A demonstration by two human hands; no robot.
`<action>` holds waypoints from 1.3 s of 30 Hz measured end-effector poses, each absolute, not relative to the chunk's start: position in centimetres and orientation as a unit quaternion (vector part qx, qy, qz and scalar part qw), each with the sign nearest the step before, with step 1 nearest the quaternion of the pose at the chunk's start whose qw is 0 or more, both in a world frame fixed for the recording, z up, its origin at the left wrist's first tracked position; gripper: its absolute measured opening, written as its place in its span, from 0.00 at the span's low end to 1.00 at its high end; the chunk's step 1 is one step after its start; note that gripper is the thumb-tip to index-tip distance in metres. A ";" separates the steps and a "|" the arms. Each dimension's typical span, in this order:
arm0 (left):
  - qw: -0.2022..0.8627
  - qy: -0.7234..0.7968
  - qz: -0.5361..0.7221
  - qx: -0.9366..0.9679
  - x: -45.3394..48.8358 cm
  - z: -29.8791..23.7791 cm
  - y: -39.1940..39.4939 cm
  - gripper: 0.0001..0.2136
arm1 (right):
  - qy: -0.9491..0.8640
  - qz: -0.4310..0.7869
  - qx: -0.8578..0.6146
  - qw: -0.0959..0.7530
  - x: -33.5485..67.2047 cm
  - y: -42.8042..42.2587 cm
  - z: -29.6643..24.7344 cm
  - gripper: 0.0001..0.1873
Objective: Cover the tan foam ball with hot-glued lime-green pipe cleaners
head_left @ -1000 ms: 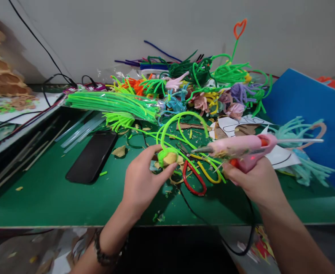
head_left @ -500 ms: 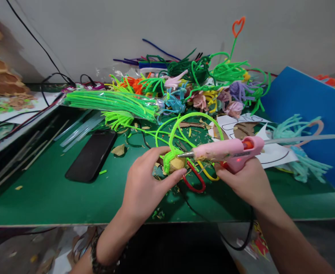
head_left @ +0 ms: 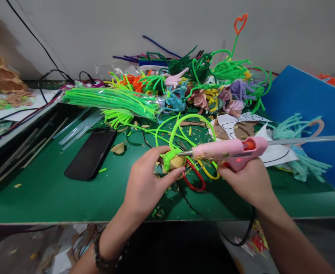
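Observation:
My left hand (head_left: pixel 144 186) pinches a small tan cardboard piece (head_left: pixel 176 162) wrapped with a lime green pipe cleaner (head_left: pixel 184 121) that loops up above it. My right hand (head_left: pixel 249 180) grips a pink hot glue gun (head_left: pixel 230 150) by its handle. The metal nozzle points left and touches the green wrap on the cardboard piece. A clear glue stick (head_left: pixel 310 139) pokes out of the gun's back toward the right. Both hands hover just above the green table (head_left: pixel 47 194) near its front edge.
Red-handled scissors (head_left: pixel 194 179) lie under the gun. A black phone (head_left: pixel 90 153) lies to the left. A bag of green pipe cleaners (head_left: pixel 110 101) and a heap of coloured ones (head_left: pixel 207 83) fill the back. A blue board (head_left: pixel 307 114) leans at the right. The gun's black cord (head_left: pixel 213 224) hangs off the front edge.
The glue gun has swung left until its nozzle met the green-wrapped piece. My left hand moved slightly right with the piece and now holds still.

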State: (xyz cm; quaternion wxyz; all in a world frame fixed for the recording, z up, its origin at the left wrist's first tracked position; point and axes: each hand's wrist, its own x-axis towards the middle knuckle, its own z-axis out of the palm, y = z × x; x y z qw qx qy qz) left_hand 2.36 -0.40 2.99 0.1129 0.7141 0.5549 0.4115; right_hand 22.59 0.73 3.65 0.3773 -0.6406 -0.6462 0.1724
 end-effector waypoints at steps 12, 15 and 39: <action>0.125 0.558 0.420 0.705 2.1 3.2 -0.5 0.13 | -0.641 0.174 -0.659 0.352 21.8 1.1 5.2 0.10; 0.123 0.554 0.427 0.705 2.0 3.3 -0.5 0.13 | -0.650 0.168 -0.649 0.357 21.8 1.0 5.2 0.09; 0.111 0.567 0.434 0.692 1.9 3.4 -1.0 0.14 | -0.662 0.137 -0.648 0.351 22.5 0.5 5.5 0.07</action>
